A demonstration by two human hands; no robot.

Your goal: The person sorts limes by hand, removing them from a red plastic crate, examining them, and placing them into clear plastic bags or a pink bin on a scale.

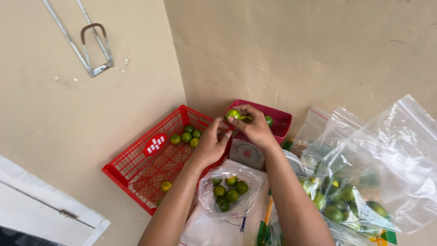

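Right hand [256,127] grips a green lime [232,114] over the pink scale tray [282,124]; left hand [210,145] loosely curled, empty (red basket [136,171] alongside).

Scale [246,154] dial partly hidden by wrists; readout unreadable.
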